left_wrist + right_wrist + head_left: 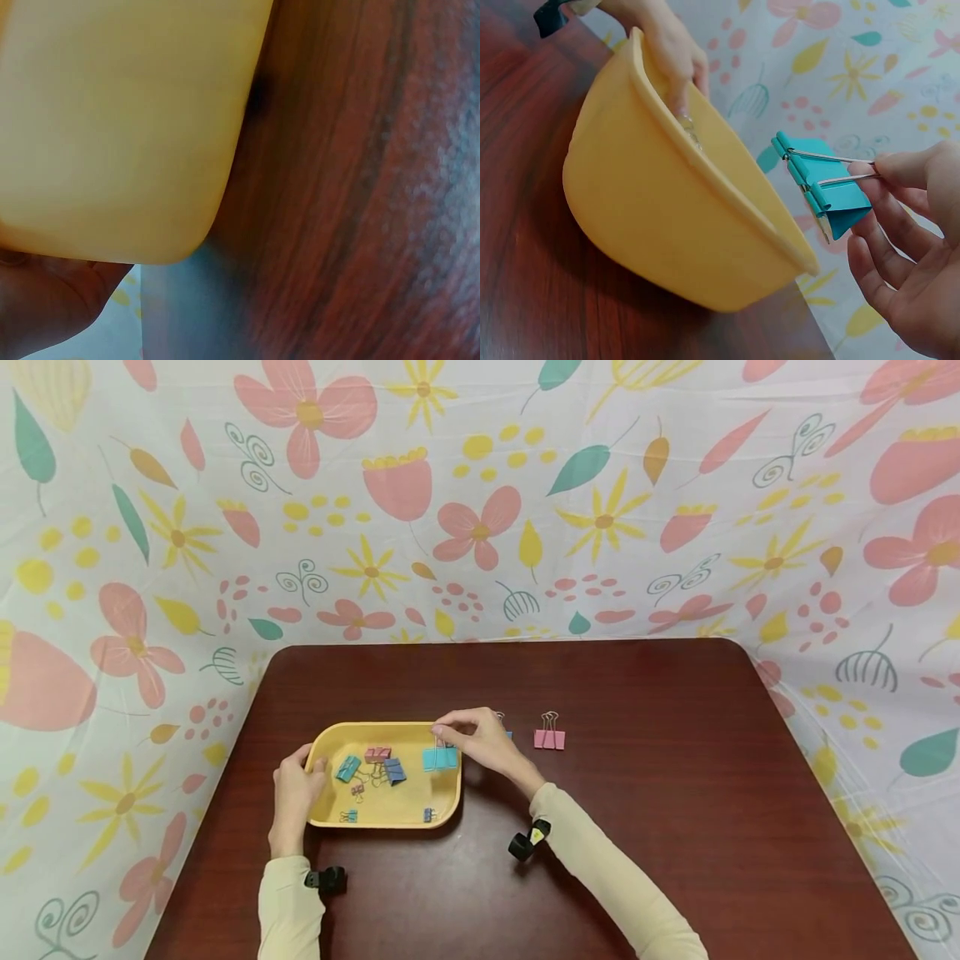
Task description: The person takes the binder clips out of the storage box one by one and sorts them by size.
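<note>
My left hand (pixel 294 795) grips the left end of a yellow plastic tub (pixel 360 820), thumb over the rim and fingers outside. Above the tub's right end, my right hand (pixel 483 745) pinches a large teal binder clip (pixel 440 760) by its wire handles. In the right wrist view that clip (pixel 834 180) hangs beside the rim, its handles between thumb and fingertips. Inside the tub lie another teal clip (pixel 348 768), a pink clip (pixel 377 754), a blue clip (pixel 394 771) and several small ones. The left wrist view shows mostly the tub's outer wall (pixel 120 135).
On the dark wood table (pixel 645 827), a pink binder clip (pixel 550 740) stands right of the tub with its handles up. Beside it, a blue clip (pixel 509 735) is mostly hidden behind my right hand. A flower-patterned cloth (pixel 480 577) hangs behind the table and along its sides.
</note>
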A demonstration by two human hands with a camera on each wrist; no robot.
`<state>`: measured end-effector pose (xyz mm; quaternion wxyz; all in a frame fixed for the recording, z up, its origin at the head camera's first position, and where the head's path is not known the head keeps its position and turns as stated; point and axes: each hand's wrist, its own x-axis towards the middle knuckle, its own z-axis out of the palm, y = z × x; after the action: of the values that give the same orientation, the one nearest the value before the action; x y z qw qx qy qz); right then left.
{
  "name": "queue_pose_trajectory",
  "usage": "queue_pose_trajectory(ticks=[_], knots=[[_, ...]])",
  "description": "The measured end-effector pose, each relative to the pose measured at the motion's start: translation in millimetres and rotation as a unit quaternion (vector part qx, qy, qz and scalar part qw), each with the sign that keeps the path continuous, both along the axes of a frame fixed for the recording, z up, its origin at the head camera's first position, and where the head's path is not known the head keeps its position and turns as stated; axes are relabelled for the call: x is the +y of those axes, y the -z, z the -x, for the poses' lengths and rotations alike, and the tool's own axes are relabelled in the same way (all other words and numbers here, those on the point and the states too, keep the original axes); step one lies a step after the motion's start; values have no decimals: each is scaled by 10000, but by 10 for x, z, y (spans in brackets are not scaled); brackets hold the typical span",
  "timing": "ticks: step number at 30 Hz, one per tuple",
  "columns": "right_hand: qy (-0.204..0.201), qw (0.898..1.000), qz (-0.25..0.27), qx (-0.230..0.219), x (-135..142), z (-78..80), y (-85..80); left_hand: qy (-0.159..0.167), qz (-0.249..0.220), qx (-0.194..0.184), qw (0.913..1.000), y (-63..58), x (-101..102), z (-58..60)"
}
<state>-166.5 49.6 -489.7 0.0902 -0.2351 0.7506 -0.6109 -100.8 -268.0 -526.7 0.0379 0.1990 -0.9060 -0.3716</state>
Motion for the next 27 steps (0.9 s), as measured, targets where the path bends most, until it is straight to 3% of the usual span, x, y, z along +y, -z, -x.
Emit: queue_pose_trajectory(ticks=[10, 27], knots=[[341, 9993, -139, 21, 252, 23, 15, -8, -105, -181, 9998, -14, 7, 6], [756, 9966, -339, 51, 756, 60, 14, -19, -53, -73, 10000, -8, 4, 2]])
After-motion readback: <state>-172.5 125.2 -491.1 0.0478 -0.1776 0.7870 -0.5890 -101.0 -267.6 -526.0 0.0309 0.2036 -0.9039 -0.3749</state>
